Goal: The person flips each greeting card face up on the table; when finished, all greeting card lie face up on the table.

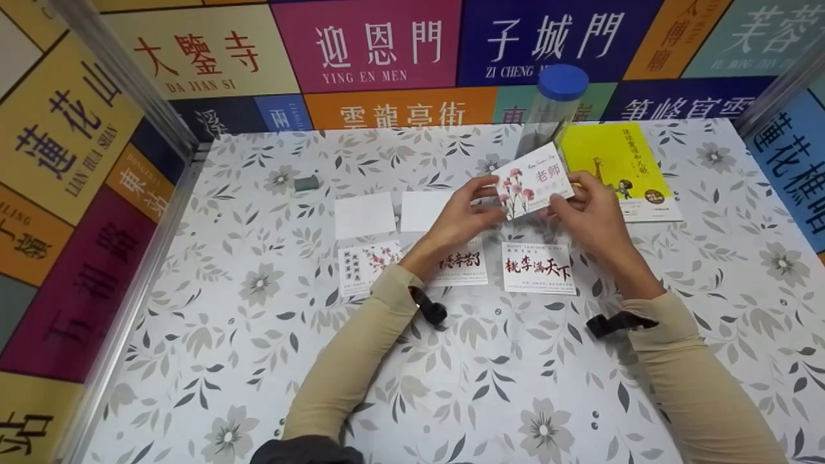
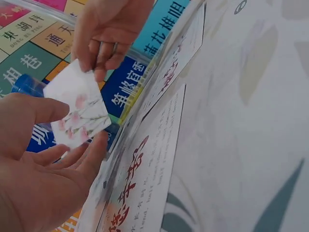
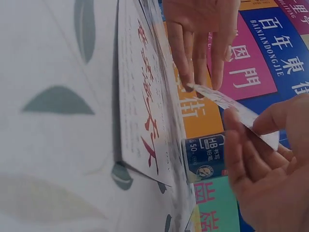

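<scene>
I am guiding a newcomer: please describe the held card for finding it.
On the patterned table, find the blue-lidded tube near the far edge. Before it, left hand and right hand hold the card with pink flowers. It alone is lifted; the other cards rest on the table.

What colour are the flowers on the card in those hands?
Pink flowers on a white card, clearest in the head view.

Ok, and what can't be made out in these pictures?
Head view: middle red-lettered card, left part hidden by the left forearm.
Head view: right blank card, right end hidden by the left hand.
Head view: 桃李满天下 card, bottom print too small to read.
Head view: flower greeting card, back turned away.
</scene>
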Motion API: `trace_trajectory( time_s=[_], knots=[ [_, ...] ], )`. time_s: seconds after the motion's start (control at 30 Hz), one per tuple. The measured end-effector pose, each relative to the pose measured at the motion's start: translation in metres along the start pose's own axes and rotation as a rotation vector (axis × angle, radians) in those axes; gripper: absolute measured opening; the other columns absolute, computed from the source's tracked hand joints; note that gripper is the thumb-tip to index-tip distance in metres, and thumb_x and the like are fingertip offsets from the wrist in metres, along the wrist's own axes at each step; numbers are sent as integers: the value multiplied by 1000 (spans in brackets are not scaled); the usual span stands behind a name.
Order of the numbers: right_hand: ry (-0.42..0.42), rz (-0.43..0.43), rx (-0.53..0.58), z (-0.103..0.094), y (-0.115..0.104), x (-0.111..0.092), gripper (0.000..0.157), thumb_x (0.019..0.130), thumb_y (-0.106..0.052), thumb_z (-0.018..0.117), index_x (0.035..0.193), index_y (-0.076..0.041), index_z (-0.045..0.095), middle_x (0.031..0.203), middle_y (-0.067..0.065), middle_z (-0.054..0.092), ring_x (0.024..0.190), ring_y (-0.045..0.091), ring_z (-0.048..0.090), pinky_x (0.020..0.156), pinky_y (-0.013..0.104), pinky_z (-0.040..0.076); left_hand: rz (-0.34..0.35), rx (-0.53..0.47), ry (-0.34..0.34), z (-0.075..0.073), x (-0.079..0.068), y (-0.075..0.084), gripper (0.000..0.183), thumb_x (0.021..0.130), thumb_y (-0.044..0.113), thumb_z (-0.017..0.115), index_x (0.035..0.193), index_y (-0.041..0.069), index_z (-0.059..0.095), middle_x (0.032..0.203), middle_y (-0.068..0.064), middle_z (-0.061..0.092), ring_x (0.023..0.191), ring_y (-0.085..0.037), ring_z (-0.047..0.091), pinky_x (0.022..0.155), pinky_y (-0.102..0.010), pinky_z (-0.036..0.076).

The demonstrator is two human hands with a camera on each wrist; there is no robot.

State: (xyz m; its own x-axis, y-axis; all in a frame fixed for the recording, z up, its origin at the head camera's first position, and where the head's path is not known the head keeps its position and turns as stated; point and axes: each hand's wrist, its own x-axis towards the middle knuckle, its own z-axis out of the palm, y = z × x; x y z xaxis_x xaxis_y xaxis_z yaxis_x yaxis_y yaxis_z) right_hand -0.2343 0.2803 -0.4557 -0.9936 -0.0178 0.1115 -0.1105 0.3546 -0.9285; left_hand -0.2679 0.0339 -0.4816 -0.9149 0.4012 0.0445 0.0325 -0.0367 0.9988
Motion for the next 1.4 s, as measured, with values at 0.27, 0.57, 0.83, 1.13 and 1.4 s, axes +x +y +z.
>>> trace_trajectory(
  time_s=[0.27,0.57,0.83,1.13,1.4],
  knots=[
    [-50,81,-162,-4,2,1,65,101,-29,79,158,-18,52,143,12,68,105,16,70,79,16,58,39,67,89,-3,-1,-1,67,90,-14,74,152,2,56,124,-16,65,100,-22,76,85,-33,66],
    [-137,85,-368,-8,8,3,51,99,-32,81,145,-17,65,144,14,66,121,34,67,96,34,53,-32,287,-1,-8,-4,-2,67,92,-5,77,156,4,57,131,-16,70,109,-24,77,91,-27,64],
    [-204,123,-481,-9,14,4,45,97,-28,83,137,-11,72,131,20,67,118,37,61,100,48,46,-76,412,-50,-4,-4,0,43,102,15,73,143,3,69,143,-15,72,125,-25,73,108,-26,57],
    [-260,102,-534,-11,15,3,43,94,-24,85,133,-7,76,142,25,59,128,47,57,109,64,46,-48,499,-89,-5,-3,-2,29,103,13,70,128,3,78,128,-12,76,110,-20,73,103,-23,56],
    [-269,105,-528,-12,14,4,46,94,-24,85,135,-7,75,141,25,59,129,47,56,110,64,45,-39,510,-97,-5,-3,-3,30,104,14,70,131,3,77,122,-13,76,105,-20,72,101,-26,57]
  ],
)
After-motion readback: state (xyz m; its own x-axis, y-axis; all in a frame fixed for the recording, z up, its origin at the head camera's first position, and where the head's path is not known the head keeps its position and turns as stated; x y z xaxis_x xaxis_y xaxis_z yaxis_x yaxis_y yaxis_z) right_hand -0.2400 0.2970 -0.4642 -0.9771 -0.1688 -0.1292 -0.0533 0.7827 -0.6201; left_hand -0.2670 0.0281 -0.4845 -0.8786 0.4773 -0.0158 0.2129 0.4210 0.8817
